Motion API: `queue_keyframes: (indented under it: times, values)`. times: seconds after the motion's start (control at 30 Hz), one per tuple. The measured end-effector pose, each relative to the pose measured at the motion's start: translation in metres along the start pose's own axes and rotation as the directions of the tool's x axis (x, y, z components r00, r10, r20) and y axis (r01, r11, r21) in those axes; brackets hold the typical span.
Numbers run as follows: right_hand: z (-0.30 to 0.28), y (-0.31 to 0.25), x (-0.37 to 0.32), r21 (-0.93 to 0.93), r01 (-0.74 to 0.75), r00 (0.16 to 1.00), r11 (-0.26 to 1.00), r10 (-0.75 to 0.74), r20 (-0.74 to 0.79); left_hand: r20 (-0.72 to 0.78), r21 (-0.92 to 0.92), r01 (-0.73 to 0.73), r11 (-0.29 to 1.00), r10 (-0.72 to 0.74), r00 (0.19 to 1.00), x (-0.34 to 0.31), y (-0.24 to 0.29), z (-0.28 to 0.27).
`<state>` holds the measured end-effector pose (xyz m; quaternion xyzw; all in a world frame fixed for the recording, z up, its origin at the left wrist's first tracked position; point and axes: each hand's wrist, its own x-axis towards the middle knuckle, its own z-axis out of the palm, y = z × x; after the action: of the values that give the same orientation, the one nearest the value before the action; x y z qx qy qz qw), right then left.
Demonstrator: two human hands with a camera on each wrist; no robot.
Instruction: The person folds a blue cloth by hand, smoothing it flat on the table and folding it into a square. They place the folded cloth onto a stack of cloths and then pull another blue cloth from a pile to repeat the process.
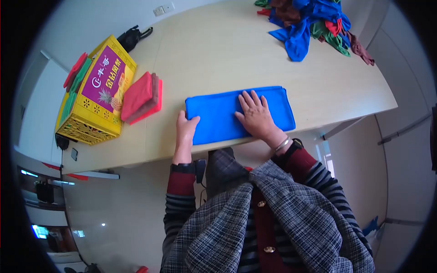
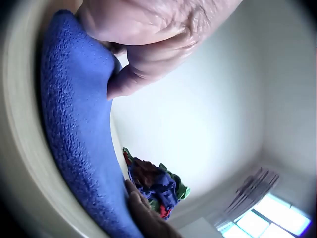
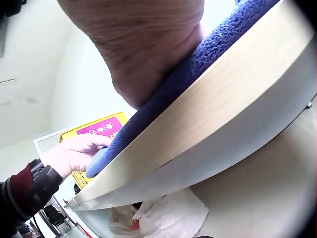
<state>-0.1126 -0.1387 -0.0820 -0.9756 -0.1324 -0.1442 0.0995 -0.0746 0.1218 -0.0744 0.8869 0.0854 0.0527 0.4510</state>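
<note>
A blue towel (image 1: 218,116), folded into a long rectangle, lies along the front edge of the table. At its left end, my left hand (image 1: 185,129) grips the edge with the thumb on top; the other fingers are mostly hidden. The left wrist view shows that thumb (image 2: 126,82) pressed on the towel's smooth upper face, near its thick, fuzzy folded side. My right hand (image 1: 257,114) rests flat on the towel right of its middle, fingers straight and slightly spread. From the right wrist, the heel of that hand (image 3: 148,54) bears down on the cloth.
A yellow crate (image 1: 86,123) with a pineapple label stands at the left, green and red cloths over its far side. Beside it sit folded red and brown cloths (image 1: 142,98). A loose heap of coloured cloths (image 1: 309,22) lies at the back right. A black bag (image 1: 132,38) is behind the crate.
</note>
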Motion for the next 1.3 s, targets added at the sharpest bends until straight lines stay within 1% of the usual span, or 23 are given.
queue_keyframes:
  times: [0.03,0.07,0.1,0.13,0.23,0.3,0.4,0.5,0.53,0.63,0.7,0.8,0.9,0.93,1.0,1.07,1.13,1.17,1.2,1.27,1.3]
  values:
    - [-0.002,0.004,0.009,-0.017,0.013,1.000,1.000,-0.014,-0.018,0.065,-0.240,0.049,0.969,-0.034,0.997,0.003,-0.004,-0.002]
    - [-0.004,0.005,0.014,-0.031,0.023,0.999,0.999,-0.024,-0.029,0.145,-0.458,0.114,0.881,-0.052,0.988,0.002,-0.008,-0.006]
    - [-0.006,0.007,0.019,-0.033,0.023,0.999,0.999,-0.024,-0.043,0.230,-0.644,0.189,0.742,-0.048,0.972,0.004,-0.011,-0.008]
    - [-0.007,0.007,0.022,-0.025,0.030,0.999,0.999,-0.031,-0.044,0.229,-0.643,0.180,0.744,-0.038,0.973,0.005,-0.005,-0.013]
    - [-0.006,0.005,0.016,0.002,0.019,1.000,1.000,-0.019,-0.010,0.369,-0.703,0.302,0.644,-0.032,0.929,-0.004,0.001,-0.025]
    - [-0.013,0.001,0.021,0.028,0.009,1.000,1.000,-0.009,0.007,0.401,-0.684,0.335,0.648,-0.051,0.915,-0.005,-0.003,-0.029]
    - [-0.005,-0.003,0.026,0.040,0.002,1.000,0.999,-0.003,0.028,0.435,-0.657,0.365,0.660,-0.064,0.898,-0.007,-0.006,-0.039]
    - [0.002,-0.005,0.031,0.006,0.008,1.000,1.000,-0.009,0.019,0.389,-0.654,0.270,0.707,0.008,0.921,-0.008,0.006,-0.049]
    - [0.003,-0.008,0.031,0.003,0.016,1.000,1.000,-0.016,0.020,0.392,-0.651,0.270,0.710,0.010,0.920,-0.008,0.014,-0.051]
    - [0.002,-0.013,0.028,-0.003,0.034,0.999,0.999,-0.034,0.021,0.367,-0.700,0.217,0.680,0.082,0.927,-0.015,0.045,-0.054]
    - [0.002,-0.015,0.027,-0.010,0.026,0.999,1.000,-0.026,0.025,0.369,-0.705,0.210,0.677,0.097,0.924,-0.018,0.066,-0.051]
    - [0.004,-0.014,0.026,0.000,0.022,1.000,1.000,-0.022,0.002,0.373,-0.722,0.192,0.665,0.140,0.917,-0.017,0.097,-0.030]
    - [0.000,-0.010,0.028,0.028,0.029,0.998,0.999,-0.028,-0.048,0.392,-0.696,0.126,0.707,0.227,0.892,-0.010,0.128,-0.004]
    - [-0.002,-0.007,0.027,0.066,0.057,0.998,0.996,-0.055,-0.042,0.391,-0.697,0.119,0.707,0.236,0.890,-0.007,0.135,0.003]
    - [-0.010,-0.001,0.022,0.141,0.104,0.994,0.985,-0.100,-0.032,0.442,-0.642,0.114,0.758,0.245,0.863,0.001,0.144,0.019]
    - [-0.022,0.004,0.005,0.145,0.106,0.994,0.984,-0.101,-0.040,0.476,-0.610,0.104,0.786,0.257,0.841,0.011,0.154,0.035]
    - [-0.033,0.002,-0.022,0.165,0.134,0.991,0.977,-0.132,-0.025,0.477,-0.564,0.057,0.824,0.268,0.837,0.016,0.159,0.050]
    - [-0.032,-0.001,-0.036,0.169,0.127,0.992,0.977,-0.125,-0.022,0.479,-0.536,0.036,0.843,0.269,0.835,0.016,0.162,0.057]
    - [-0.032,-0.005,-0.049,0.177,0.161,0.987,0.971,-0.154,-0.052,0.486,-0.532,0.040,0.846,0.266,0.832,0.016,0.166,0.065]
    - [-0.033,-0.008,-0.068,0.182,0.228,0.971,0.956,-0.210,-0.112,0.528,-0.384,0.015,0.923,0.206,0.824,0.011,0.179,0.086]
    - [-0.036,-0.006,-0.071,0.184,0.217,0.974,0.959,-0.199,-0.108,0.548,-0.305,0.002,0.952,0.174,0.818,0.008,0.184,0.097]
